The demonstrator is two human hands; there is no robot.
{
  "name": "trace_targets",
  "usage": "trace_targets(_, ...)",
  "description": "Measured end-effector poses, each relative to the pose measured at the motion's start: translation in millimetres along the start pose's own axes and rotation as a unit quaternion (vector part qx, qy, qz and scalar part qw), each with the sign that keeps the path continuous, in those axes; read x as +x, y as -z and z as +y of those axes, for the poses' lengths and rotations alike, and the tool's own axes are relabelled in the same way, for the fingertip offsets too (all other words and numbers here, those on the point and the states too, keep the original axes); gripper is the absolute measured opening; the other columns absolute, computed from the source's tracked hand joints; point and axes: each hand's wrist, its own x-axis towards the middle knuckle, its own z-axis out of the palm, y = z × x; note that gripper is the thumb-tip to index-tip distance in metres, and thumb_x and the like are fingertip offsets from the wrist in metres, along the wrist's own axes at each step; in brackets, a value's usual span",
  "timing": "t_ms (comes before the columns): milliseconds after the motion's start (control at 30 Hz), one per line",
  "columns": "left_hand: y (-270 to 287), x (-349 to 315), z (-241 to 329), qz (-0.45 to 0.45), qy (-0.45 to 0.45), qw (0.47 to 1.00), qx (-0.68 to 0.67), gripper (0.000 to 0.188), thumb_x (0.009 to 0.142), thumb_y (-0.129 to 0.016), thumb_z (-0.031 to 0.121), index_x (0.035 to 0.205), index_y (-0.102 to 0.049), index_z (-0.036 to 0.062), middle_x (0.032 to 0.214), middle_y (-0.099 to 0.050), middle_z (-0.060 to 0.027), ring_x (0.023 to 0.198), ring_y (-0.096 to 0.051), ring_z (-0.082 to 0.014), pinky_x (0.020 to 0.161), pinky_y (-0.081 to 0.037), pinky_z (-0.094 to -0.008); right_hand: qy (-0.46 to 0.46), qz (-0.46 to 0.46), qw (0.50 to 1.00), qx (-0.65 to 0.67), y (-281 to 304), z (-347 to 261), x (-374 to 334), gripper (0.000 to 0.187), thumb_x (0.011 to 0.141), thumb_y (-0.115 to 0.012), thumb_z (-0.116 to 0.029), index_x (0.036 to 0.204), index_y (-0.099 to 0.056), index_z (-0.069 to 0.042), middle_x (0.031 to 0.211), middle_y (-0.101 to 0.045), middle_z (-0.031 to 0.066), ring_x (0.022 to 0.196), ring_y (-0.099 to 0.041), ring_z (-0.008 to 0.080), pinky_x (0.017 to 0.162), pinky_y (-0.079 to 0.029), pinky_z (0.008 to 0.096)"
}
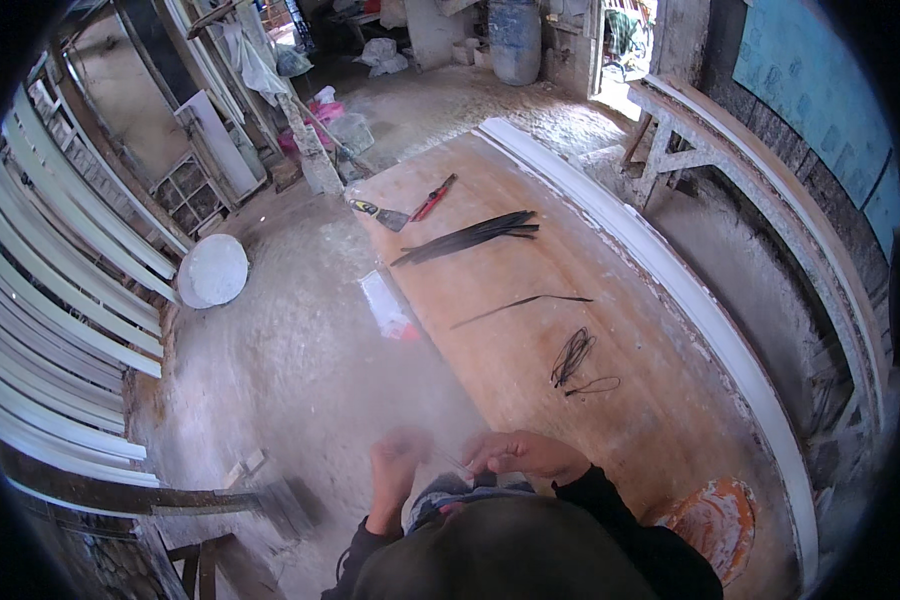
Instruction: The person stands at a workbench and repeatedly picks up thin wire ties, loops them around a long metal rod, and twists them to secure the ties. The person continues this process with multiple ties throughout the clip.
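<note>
My left hand (400, 462) is raised in front of my body, just off the table's near left edge, and its fingers are smeared by motion. Close to its right, my right hand (530, 455) has its fingers pinched together on a thin strand (457, 463), whose kind is too small to tell. A coil of thin black wire (572, 357) lies on the tabletop beyond my right hand. Farther off rest a single dark strip (522, 302) and a bundle of black strips (470, 238). Behind these lie a putty knife (382, 214) and a red cutter (433, 198).
A long white moulding (660, 252) runs along the right side of the wooden tabletop (440, 290). An orange basin smeared with white paste (715, 525) sits near right. White lengths (70, 310) are racked at left; a white round container (213, 271) stands on the floor.
</note>
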Motion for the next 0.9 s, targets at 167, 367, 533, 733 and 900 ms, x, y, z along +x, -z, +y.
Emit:
trace_targets(167,-23,39,-2,-0.081,-0.005,0.996,0.029,0.003,0.074,-0.062,0.002,0.076,-0.060,0.0009,0.087,-0.062,-0.0112,0.056,-0.053,-0.0070,0.046,-0.038,-0.0178,0.067,0.044,0.997,0.003,14,8,0,0.015,0.073,-0.068,-0.011,0.085,-0.064,-0.004,0.088,-0.060,0.0044,0.102,-0.049,0.0179,0.088,-0.035,0.0296)
trace_targets(367,-53,71,-19,-0.226,-0.089,0.961,0.136,0.005,0.075,-0.058,-0.004,0.076,-0.061,-0.0001,0.090,-0.062,-0.0099,0.078,-0.056,-0.0117,0.070,-0.044,-0.0231,0.137,0.227,0.964,-0.022,30,16,0,0.011,0.069,-0.069,-0.004,0.071,-0.058,-0.005,0.082,-0.059,0.0040,0.090,-0.053,0.0163,0.079,-0.038,0.0277)
trace_targets(533,-79,90,2,-0.444,-0.004,0.896,0.025,0.005,0.080,-0.055,0.000,0.079,-0.060,0.0000,0.105,-0.053,-0.0096,0.091,-0.053,-0.0144,0.077,-0.042,-0.0255,0.153,0.549,0.787,-0.235,41,26,5,0.016,0.067,-0.069,-0.005,0.066,-0.053,-0.004,0.067,-0.054,0.0067,0.072,-0.053,0.0193,0.067,-0.040,0.0300)
trace_targets(733,-95,125,17,-0.704,0.098,0.704,0.005,0.007,0.080,-0.060,0.010,0.081,-0.059,0.0025,0.109,-0.046,-0.0079,0.099,-0.045,-0.0137,0.078,-0.040,-0.0263,0.127,0.683,0.615,-0.372,56,32,26,0.009,0.069,-0.064,-0.003,0.074,-0.056,-0.002,0.073,-0.054,0.0096,0.073,-0.053,0.0222,0.064,-0.041,0.0311)
trace_targets(900,-89,178,36,-0.657,0.001,0.751,0.073,0.009,0.074,-0.066,0.010,0.078,-0.062,0.0039,0.100,-0.052,-0.0061,0.092,-0.049,-0.0130,0.074,-0.041,-0.0249,0.111,0.673,0.673,-0.286,66,26,35,0.008,0.072,-0.064,-0.008,0.078,-0.062,-0.002,0.087,-0.057,0.0115,0.084,-0.054,0.0217,0.074,-0.042,0.0298)
